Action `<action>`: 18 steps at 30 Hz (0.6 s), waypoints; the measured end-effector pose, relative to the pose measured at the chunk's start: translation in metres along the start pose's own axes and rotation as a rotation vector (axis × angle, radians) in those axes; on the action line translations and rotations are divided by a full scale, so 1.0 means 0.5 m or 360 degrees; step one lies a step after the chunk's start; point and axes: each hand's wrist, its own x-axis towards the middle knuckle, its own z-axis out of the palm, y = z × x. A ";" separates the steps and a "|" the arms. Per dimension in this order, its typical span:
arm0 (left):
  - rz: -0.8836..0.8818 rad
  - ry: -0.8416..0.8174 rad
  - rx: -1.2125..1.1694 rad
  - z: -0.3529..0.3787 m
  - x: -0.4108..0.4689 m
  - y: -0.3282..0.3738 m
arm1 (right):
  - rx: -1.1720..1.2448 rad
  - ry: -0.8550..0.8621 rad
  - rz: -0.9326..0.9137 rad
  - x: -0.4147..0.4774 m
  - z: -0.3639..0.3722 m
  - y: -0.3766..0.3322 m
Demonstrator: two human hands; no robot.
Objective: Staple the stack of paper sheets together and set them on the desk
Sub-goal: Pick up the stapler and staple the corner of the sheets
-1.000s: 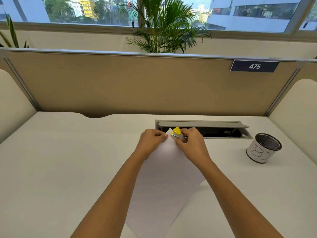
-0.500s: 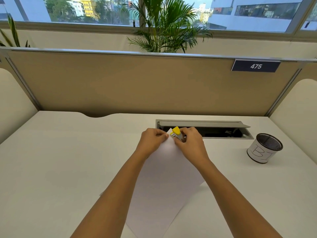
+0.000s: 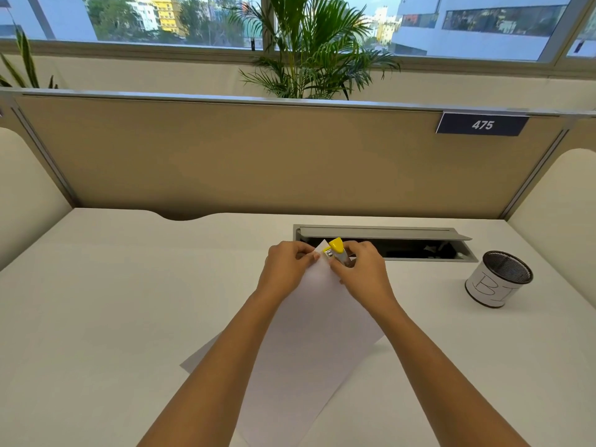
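Note:
A stack of white paper sheets (image 3: 309,343) lies diagonally over the white desk (image 3: 113,301), its far corner raised between my hands. My left hand (image 3: 285,269) pinches the left edge of that corner. My right hand (image 3: 361,272) grips a small yellow stapler (image 3: 335,251) whose silver jaw sits over the paper corner. My forearms cover part of the sheets, and one lower sheet's corner pokes out at the left.
A grey cable tray (image 3: 383,241) with its lid open is set into the desk just behind my hands. A black mesh pen cup (image 3: 498,279) wrapped in white paper stands at the right. A tan partition (image 3: 258,156) closes off the back of the desk.
Both hands hold their grip in the same spot. A lower sheet's corner now shows at the left of my left forearm.

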 end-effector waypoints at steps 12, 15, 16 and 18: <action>0.1014 0.0449 0.0407 -0.008 -0.028 0.012 | 0.0965 -0.0122 0.0074 -0.018 -0.046 0.019; 0.0862 0.0409 0.0171 -0.016 -0.034 0.027 | 0.0881 -0.0025 -0.0003 -0.026 -0.046 0.022; 0.0780 0.0393 0.0058 -0.018 -0.034 0.033 | 0.0821 0.0018 -0.0025 -0.028 -0.044 0.022; 0.0637 0.0359 -0.0123 -0.022 -0.031 0.040 | 0.0734 0.0105 -0.0072 -0.032 -0.042 0.019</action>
